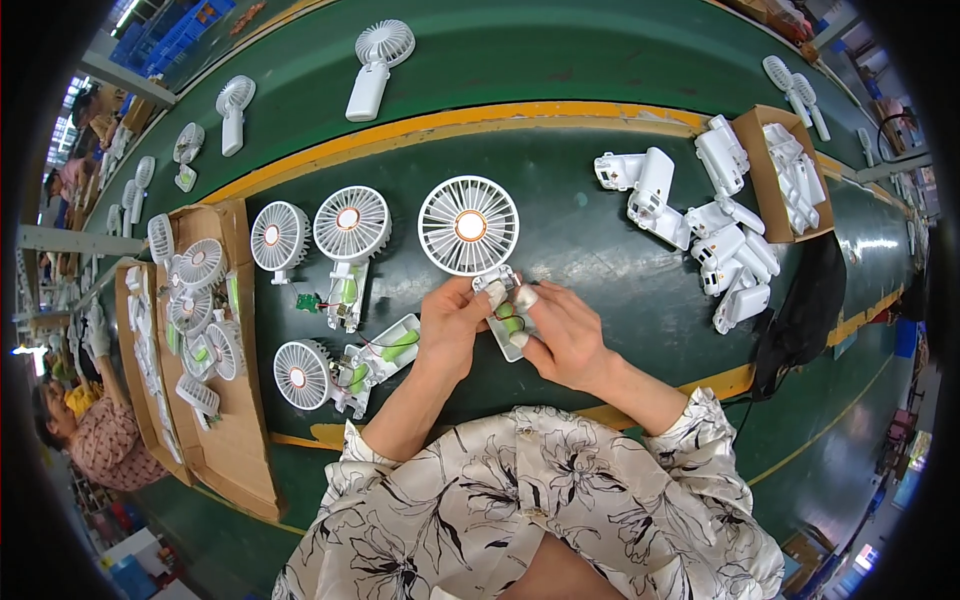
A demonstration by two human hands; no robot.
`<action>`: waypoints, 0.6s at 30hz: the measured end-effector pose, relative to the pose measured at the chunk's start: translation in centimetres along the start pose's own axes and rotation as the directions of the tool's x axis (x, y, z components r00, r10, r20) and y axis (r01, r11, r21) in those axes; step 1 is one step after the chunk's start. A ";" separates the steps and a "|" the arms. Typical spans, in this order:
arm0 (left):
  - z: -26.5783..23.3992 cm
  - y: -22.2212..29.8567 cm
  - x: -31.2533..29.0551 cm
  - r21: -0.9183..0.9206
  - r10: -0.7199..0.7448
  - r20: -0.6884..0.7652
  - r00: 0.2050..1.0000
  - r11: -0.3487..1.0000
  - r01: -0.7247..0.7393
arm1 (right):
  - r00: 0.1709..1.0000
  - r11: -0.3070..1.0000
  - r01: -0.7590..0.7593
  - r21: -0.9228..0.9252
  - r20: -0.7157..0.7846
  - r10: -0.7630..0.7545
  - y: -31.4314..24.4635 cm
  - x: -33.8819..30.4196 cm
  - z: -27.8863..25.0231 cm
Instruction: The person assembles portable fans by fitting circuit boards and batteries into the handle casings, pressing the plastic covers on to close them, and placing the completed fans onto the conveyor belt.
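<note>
My left hand and right hand are narrowed around the neck and open handle of the white fan, mid-frame. Its green battery shows, so I judge this 1 unfinished. 3 more fans with bared innards lie left of centre; loose white handle shells at right look unused. Closed-up fans sit on the green belt across the top, seemingly done. My table is dark green, yellow-edged; a co-worker sits far left.
</note>
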State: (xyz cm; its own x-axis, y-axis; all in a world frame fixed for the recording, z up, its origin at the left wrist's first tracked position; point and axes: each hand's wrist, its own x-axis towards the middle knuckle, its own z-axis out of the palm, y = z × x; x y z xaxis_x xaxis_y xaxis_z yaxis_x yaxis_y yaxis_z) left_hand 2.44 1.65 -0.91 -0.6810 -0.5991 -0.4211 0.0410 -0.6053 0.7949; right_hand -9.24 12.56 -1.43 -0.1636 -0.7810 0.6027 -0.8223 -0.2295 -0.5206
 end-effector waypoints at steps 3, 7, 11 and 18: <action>-0.2 0.2 0.0 0.061 0.004 0.042 0.999 0.998 -0.007 | 0.963 0.967 0.223 -0.123 0.179 -0.199 0.6 0.5 -1.2; -0.3 -0.1 0.4 0.136 -0.030 0.054 0.998 0.990 0.023 | 0.872 0.928 0.339 -0.154 0.422 -0.248 0.8 1.7 -3.0; 0.2 0.3 0.2 0.154 -0.124 0.021 0.992 0.981 0.120 | 0.834 0.957 0.270 -0.106 0.523 -0.177 0.2 1.4 -3.7; 0.0 0.4 0.6 0.094 -0.189 0.095 0.977 0.979 0.180 | 0.951 0.990 -0.137 0.020 0.283 0.126 3.6 3.7 -10.9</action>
State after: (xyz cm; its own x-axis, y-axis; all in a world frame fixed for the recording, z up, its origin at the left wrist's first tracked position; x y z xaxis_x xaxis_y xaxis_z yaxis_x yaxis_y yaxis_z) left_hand 2.08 1.07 -0.87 -0.7429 -0.4212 -0.5203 -0.1512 -0.6516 0.7433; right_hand -18.69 15.20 5.50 -0.1048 -0.9359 0.3362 -0.7810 -0.1318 -0.6105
